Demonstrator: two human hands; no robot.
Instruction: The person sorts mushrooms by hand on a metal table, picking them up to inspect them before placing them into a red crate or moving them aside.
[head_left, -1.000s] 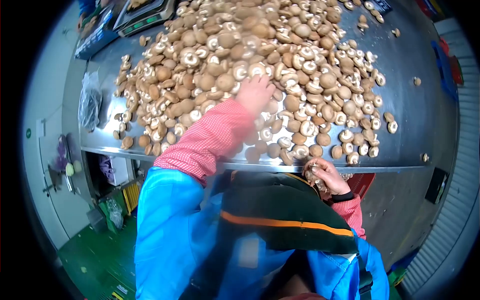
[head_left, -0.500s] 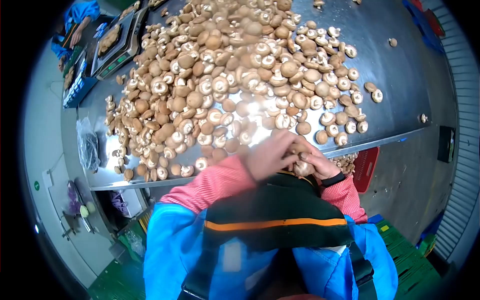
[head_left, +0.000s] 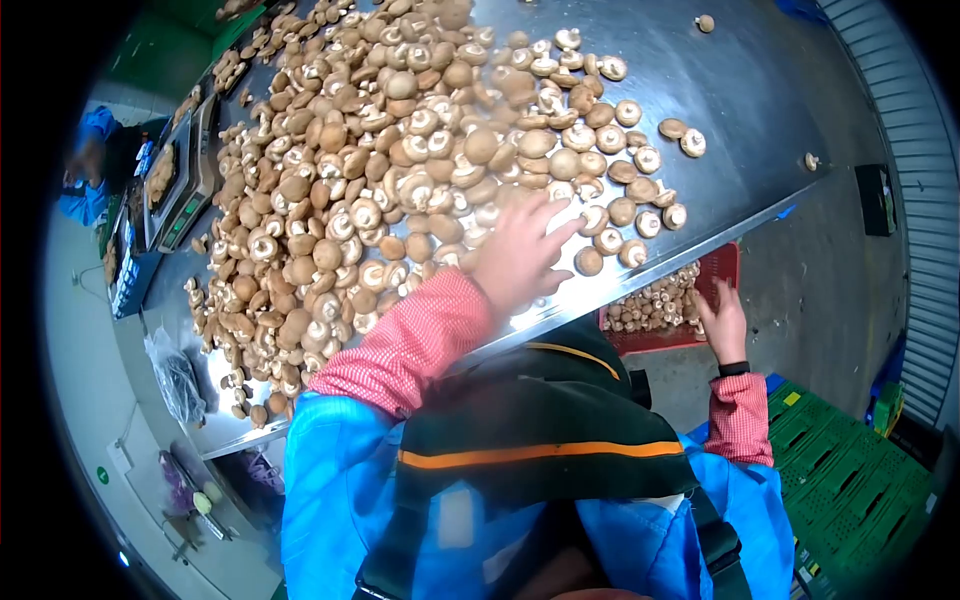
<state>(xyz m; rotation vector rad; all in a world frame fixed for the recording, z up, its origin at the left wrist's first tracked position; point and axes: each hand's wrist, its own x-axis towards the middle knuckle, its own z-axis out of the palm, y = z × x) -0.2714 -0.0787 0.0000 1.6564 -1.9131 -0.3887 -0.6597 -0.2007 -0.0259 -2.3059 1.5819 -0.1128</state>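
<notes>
A large heap of brown-capped shiitake mushrooms (head_left: 300, 200) with pale stems spreads over the metal table (head_left: 740, 100). My left hand (head_left: 518, 250) reaches over the heap's near edge, fingers spread, somewhat blurred, with no mushroom visible in it. Several loose mushrooms (head_left: 620, 211) lie just to its right. Beyond the table's front edge, my right hand (head_left: 724, 322) is over the right side of a red crate (head_left: 731, 262). Its fingers are apart and I see nothing held in them. Inside the crate are many smaller-looking mushrooms (head_left: 652, 305).
A weighing scale (head_left: 185, 190) with a filled tray stands at the left, near a person in blue (head_left: 92, 160). A clear plastic bag (head_left: 175, 375) hangs by the table's left corner. Green crates (head_left: 850, 455) are at lower right, and a dark box (head_left: 876, 200) is on the floor.
My hands were together at a mushroom by the table edge. They have parted: the left moved up over the heap, the right moved right over the red crate. The view has turned.
</notes>
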